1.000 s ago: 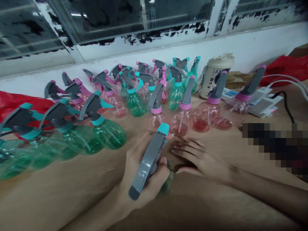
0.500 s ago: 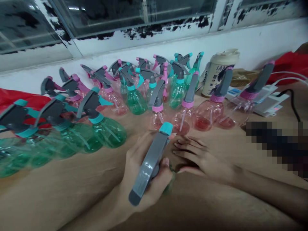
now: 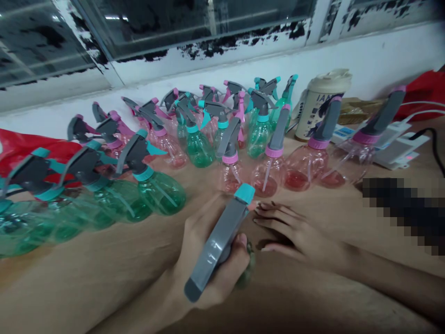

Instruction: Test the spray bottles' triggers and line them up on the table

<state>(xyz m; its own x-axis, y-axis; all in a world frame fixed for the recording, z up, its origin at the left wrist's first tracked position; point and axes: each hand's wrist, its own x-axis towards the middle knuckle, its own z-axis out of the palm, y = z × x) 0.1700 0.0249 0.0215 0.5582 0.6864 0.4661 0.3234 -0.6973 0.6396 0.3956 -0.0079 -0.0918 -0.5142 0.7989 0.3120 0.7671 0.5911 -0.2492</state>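
Observation:
In the head view, a spray bottle [image 3: 219, 243] with a grey sprayer head and teal nozzle stands upright in the middle. My left hand [image 3: 201, 241] wraps round it just under the sprayer head, and only a strip of its green body shows beside the thumb. My right hand [image 3: 302, 229] rests on the table to the right, palm down with its fingers stretched out. Its fingertips lie close to the held bottle's nozzle; whether they touch cannot be made out. Just beyond both hands, a pink spray bottle [image 3: 231, 174] heads a row of similar ones.
Several green spray bottles [image 3: 162, 191] line the left, with more pink and green ones behind. A lidded coffee cup [image 3: 318, 104], white power strip [image 3: 396, 150] with cables and red bag [image 3: 422, 95] stand at the back right. Another red bag [image 3: 38, 146] lies left, by the windowed wall.
The whole view has shifted slightly, so things appear a little further right. My left hand still grips the spray bottle, and my right hand stays flat on the table.

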